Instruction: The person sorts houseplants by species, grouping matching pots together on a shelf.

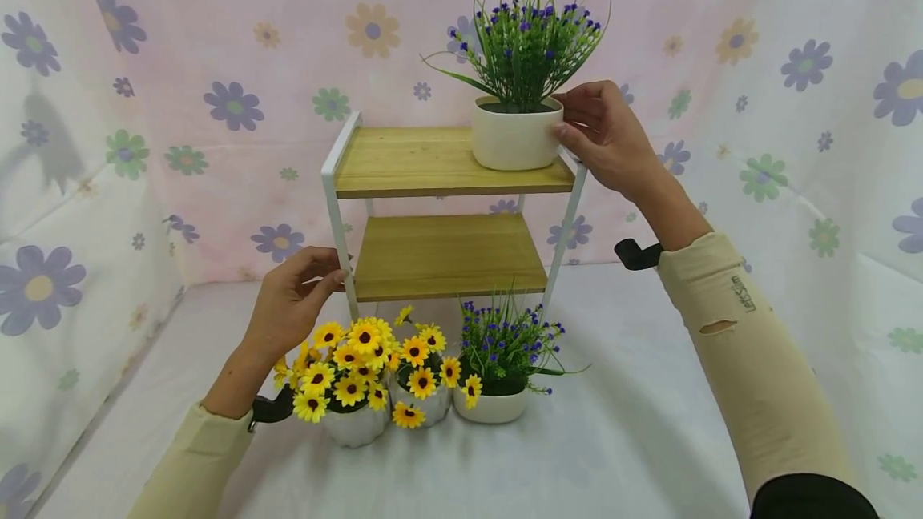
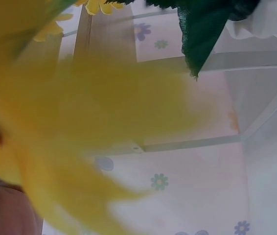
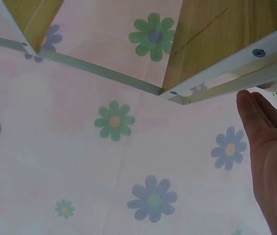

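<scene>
A two-tier shelf (image 1: 404, 160) with wooden boards and a white frame stands in the middle of the head view. On the right part of its top board sits a potted plant (image 1: 515, 138) with purple flowers in a cream pot. My right hand (image 1: 609, 138) holds this pot at its right side, thumb towards the front. My left hand (image 1: 296, 299) pinches the shelf's left post near the lower board. In the right wrist view, the right hand (image 3: 273, 147) appears beside the frame, the pot mostly hidden. Blurred yellow petals (image 2: 104, 107) cover much of the left wrist view.
In front of the shelf stand two pots of yellow flowers (image 1: 349, 375) (image 1: 425, 403) and another purple-flowered plant (image 1: 493, 407) in a cream pot. They rest on a white cloth (image 1: 577, 455). A flower-patterned backdrop (image 1: 238, 166) surrounds the area.
</scene>
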`<act>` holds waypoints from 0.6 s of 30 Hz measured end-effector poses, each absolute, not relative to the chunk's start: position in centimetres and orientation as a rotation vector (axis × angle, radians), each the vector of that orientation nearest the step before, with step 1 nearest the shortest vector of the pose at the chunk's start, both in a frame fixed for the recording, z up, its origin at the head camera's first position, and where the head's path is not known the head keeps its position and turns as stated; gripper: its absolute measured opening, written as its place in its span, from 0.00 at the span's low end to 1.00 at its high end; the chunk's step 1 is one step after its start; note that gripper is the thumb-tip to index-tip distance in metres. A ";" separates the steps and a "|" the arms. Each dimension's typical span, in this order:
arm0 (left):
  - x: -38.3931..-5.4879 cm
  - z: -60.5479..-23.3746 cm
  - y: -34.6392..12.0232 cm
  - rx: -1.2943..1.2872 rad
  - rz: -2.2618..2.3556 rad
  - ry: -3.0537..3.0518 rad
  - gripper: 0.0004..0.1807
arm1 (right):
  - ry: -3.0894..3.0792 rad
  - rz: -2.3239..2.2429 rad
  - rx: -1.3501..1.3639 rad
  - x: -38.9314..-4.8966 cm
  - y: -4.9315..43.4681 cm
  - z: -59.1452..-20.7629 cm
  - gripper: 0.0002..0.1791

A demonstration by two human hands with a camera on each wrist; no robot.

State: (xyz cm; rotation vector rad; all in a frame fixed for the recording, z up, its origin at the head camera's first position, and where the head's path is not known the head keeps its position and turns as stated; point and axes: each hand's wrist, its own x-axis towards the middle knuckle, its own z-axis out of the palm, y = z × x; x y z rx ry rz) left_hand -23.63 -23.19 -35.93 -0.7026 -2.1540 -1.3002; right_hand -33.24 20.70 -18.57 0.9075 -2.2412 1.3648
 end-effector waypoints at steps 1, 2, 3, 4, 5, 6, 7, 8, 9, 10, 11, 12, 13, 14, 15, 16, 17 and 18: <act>-23.6 -35.9 -23.2 -0.701 -1.298 -2.154 0.14 | -2.239 1.357 0.909 -33.1 20.8 -18.6 0.28; -23.6 -35.9 -23.2 -0.699 -1.297 -2.155 0.14 | -2.233 1.354 0.913 -32.9 20.9 -18.6 0.28; -23.6 -35.9 -23.2 -0.697 -1.296 -2.155 0.14 | -2.224 1.356 0.920 -32.8 21.0 -18.7 0.28; -23.6 -35.9 -23.2 -0.695 -1.296 -2.155 0.14 | -2.211 1.358 0.933 -32.6 21.1 -18.8 0.28; -23.6 -35.8 -23.2 -0.692 -1.293 -2.157 0.14 | -2.199 1.363 0.940 -32.4 21.2 -18.9 0.28; -23.6 -35.8 -23.2 -0.692 -1.294 -2.158 0.14 | -2.184 1.363 0.949 -32.2 21.4 -19.0 0.28; -23.6 -35.8 -23.2 -0.693 -1.296 -2.159 0.14 | -2.169 1.372 0.961 -31.9 21.5 -19.1 0.28; -23.6 -35.8 -23.2 -0.694 -1.296 -2.160 0.14 | -2.158 1.372 0.974 -31.7 21.7 -19.2 0.28; -23.6 -35.8 -23.1 -0.695 -1.296 -2.160 0.14 | -2.152 1.363 0.981 -31.5 21.9 -19.4 0.28; -23.6 -35.8 -23.1 -0.696 -1.296 -2.160 0.14 | -2.150 1.347 0.984 -31.2 22.1 -19.6 0.28; -23.6 -35.8 -23.1 -0.696 -1.293 -2.160 0.14 | -2.148 1.335 0.987 -31.0 22.2 -19.9 0.28; -23.5 -35.8 -23.1 -0.696 -1.294 -2.159 0.14 | -2.143 1.325 0.994 -30.7 22.4 -20.1 0.28; -23.5 -35.8 -23.1 -0.696 -1.295 -2.157 0.14 | -2.141 1.317 0.998 -30.5 22.5 -20.3 0.28; -23.5 -35.8 -23.1 -0.696 -1.296 -2.155 0.14 | -2.137 1.310 1.001 -30.2 22.7 -20.6 0.28; -23.5 -35.8 -23.1 -0.697 -1.299 -2.153 0.14 | -2.130 1.312 1.005 -30.0 22.9 -20.9 0.28; -23.5 -35.8 -23.1 -0.698 -1.303 -2.151 0.14 | -2.122 1.310 1.011 -29.8 23.0 -21.2 0.28; -23.4 -35.8 -23.1 -0.699 -1.306 -2.150 0.14 | -2.112 1.312 1.019 -29.6 23.2 -21.5 0.27; -23.4 -35.8 -23.1 -0.700 -1.310 -2.149 0.14 | -2.104 1.307 1.023 -29.4 23.4 -21.8 0.27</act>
